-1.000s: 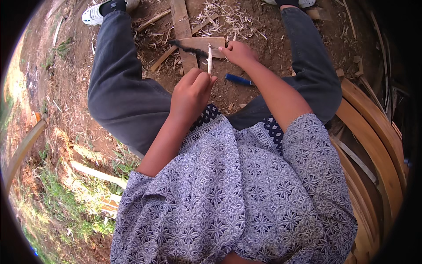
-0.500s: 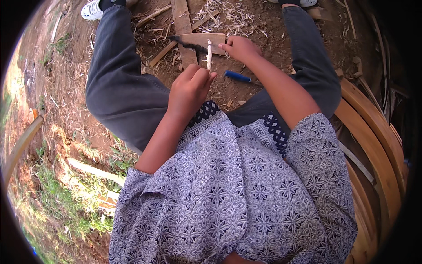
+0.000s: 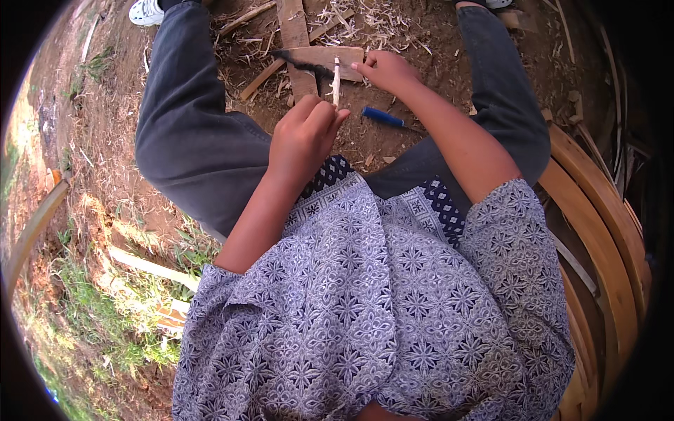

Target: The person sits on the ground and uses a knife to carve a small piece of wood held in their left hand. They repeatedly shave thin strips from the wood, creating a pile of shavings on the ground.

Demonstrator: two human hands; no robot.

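Note:
My left hand [image 3: 303,132] is closed around the lower end of a pale whittled stick [image 3: 336,85], which points away from me. A narrow dark band crosses the stick near its far end. Beside it, to the left, a tuft of black fibres [image 3: 303,64] stretches over a flat wooden board [image 3: 348,56]. My right hand [image 3: 390,73] is just right of the stick's tip, with thumb and forefinger pinched together. Whatever lies between those fingers is too fine to make out. A blue-handled tool [image 3: 383,117] with a thin shaft rests on the ground between my legs.
Wood shavings [image 3: 379,22] litter the brown soil beyond my hands. A longer plank [image 3: 292,24] runs away from me under the board. Curved timber pieces [image 3: 597,203] are stacked at my right. Grass [image 3: 112,316] and a pale wood strip [image 3: 153,268] lie to my left.
Both hands, the stick and the board appear slightly higher in the picture, along with a small shift of the whole view. The fingers of my right hand have changed their bend a little.

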